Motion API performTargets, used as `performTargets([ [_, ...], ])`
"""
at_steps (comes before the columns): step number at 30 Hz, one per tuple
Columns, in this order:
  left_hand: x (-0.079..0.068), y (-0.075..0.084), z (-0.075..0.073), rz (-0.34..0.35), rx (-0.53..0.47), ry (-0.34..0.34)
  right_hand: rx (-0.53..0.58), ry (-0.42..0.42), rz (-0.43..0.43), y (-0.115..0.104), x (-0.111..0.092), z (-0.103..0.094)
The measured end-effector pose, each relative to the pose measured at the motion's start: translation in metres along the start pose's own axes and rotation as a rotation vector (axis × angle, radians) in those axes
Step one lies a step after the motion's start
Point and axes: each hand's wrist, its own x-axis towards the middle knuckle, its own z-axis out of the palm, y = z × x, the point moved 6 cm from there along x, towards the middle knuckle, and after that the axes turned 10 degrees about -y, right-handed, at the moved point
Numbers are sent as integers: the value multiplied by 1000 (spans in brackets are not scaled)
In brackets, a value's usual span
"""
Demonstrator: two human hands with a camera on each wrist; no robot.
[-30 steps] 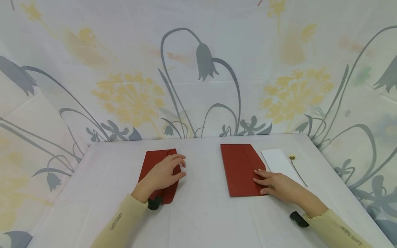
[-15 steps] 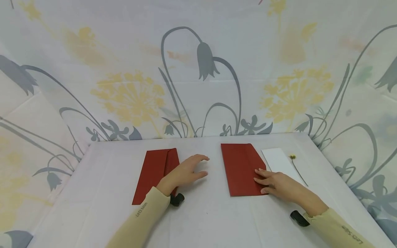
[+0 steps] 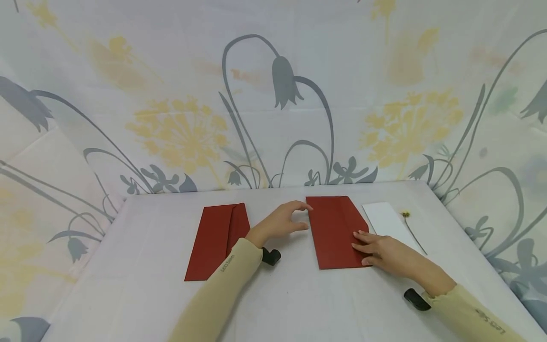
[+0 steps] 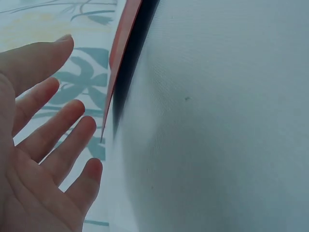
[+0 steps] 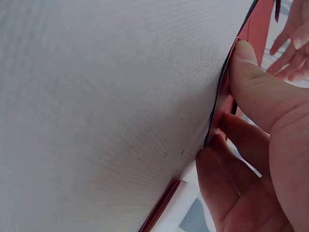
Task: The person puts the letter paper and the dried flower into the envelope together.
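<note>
Two red envelopes lie on a white-covered table. My right hand (image 3: 386, 254) rests its fingertips on the flap side of the right envelope (image 3: 331, 232), near its lower right corner. In the right wrist view, the thumb (image 5: 248, 67) and fingers touch the red paper along its edge. My left hand (image 3: 279, 223) reaches over the table with nothing in it, its fingertips right at that envelope's upper left edge. Its fingers (image 4: 67, 150) are spread and loosely bent in the left wrist view. Partly behind my left forearm lies the left envelope (image 3: 209, 237), its flap folded over.
Beside the right envelope, a white card (image 3: 384, 218) lies partly hidden by my right hand. Farther right is a dried flower (image 3: 405, 215) on a thin stem. A flower-printed cloth (image 3: 192, 118) hangs behind the table. Both wrists carry a black camera (image 3: 271, 256).
My left hand has moved right, from over the left envelope across the table to the right envelope's left edge, uncovering most of the left envelope. My right hand has stayed in place.
</note>
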Motion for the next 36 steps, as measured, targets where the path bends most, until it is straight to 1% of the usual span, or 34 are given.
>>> performTargets([
  [3,9,2,2,2,-17,-17,0,-3,-1,-1,1,-1],
  [5,14,2,4,-13,-24,-27,2,-1,0,-1,1,-1],
  [9,20,-1,8,-60,3,-51,1,21,-20,-2,1,-2],
  [14,23,-3,9,-89,21,-71,-14,53,-41,-2,0,-1],
  [21,22,1,8,-109,43,-79,3,53,-26,2,0,2],
  [26,26,4,7,-87,45,-67,4,78,-36,2,-1,1],
  [28,30,6,7,-67,53,-59,4,78,-33,1,-1,0],
  [31,37,10,8,-32,105,-56,6,75,-29,1,-1,-1],
  [33,41,14,10,-11,127,-67,12,66,-26,0,0,-1],
  [36,48,17,15,-3,155,-84,19,62,-30,0,0,-1],
])
